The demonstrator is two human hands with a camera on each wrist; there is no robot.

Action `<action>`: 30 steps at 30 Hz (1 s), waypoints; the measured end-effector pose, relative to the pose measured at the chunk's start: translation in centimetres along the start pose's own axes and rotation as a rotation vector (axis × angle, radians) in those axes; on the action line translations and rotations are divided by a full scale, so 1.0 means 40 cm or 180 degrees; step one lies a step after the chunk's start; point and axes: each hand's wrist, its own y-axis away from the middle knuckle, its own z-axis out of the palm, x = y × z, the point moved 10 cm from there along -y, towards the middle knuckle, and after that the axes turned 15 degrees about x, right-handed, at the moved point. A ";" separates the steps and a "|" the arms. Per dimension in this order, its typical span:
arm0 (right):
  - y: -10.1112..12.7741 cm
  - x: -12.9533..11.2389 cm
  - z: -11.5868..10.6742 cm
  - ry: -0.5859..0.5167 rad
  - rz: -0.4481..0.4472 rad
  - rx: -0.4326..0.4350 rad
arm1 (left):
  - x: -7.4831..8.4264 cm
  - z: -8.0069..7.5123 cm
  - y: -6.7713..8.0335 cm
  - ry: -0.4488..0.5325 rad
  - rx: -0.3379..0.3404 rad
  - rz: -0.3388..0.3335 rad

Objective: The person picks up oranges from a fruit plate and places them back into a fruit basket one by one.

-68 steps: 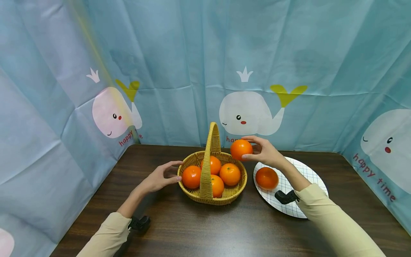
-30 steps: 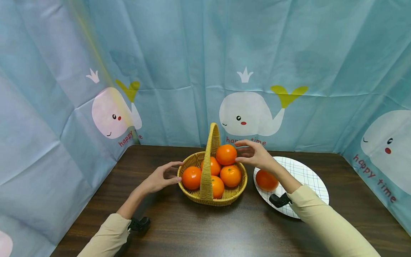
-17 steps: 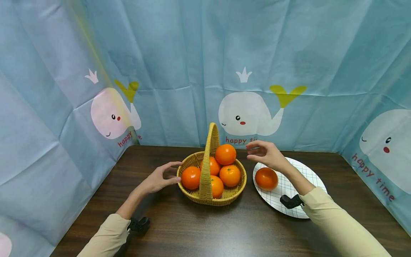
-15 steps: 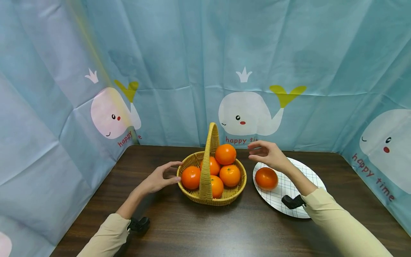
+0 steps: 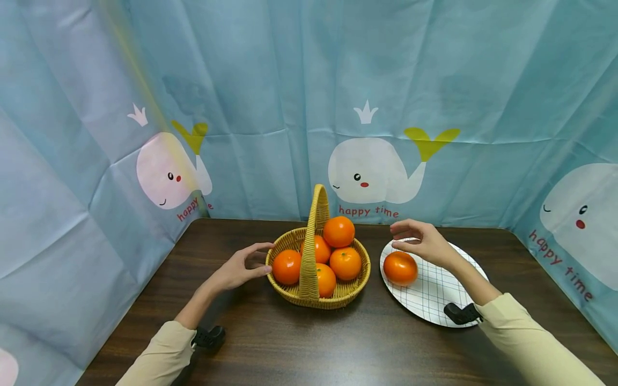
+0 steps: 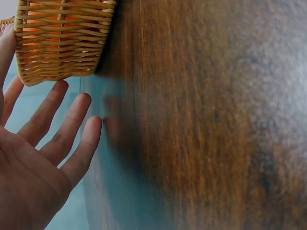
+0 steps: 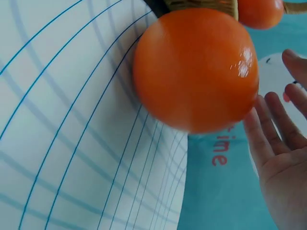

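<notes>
A yellow wicker basket with a tall arched handle stands mid-table and holds several oranges. One orange sits highest, at the back right behind the handle. My left hand touches the basket's left rim with thumb and index finger spread; in the left wrist view its other fingers extend beside the basket's wall. To the right, a single orange lies on a white plate with a grid of lines. My right hand hovers over the plate's back, fingers loosely bent and holding nothing, just above and behind that orange.
A dark wooden table lies under everything. Behind and on both sides hangs a light blue curtain with whale prints. The arched handle rises over the basket's middle. A black device sits on the right wrist.
My right hand set an orange into the back right of the basket and let it go. It then drew back right to the plate. My left hand has stayed at the basket's rim.
</notes>
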 end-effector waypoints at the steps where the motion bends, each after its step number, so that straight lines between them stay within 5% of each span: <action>1: 0.005 0.003 -0.004 0.0011 0.0007 0.0000 | 0.001 0.000 0.000 0.0004 -0.0006 0.0005; 13: 0.057 0.033 -0.027 -0.0010 0.0001 -0.0147 | -0.001 -0.002 -0.001 -0.0135 -0.0004 0.0014; 30: 0.099 0.065 0.017 0.0213 -0.0018 -0.0549 | -0.003 -0.002 -0.001 -0.0141 -0.0001 0.0028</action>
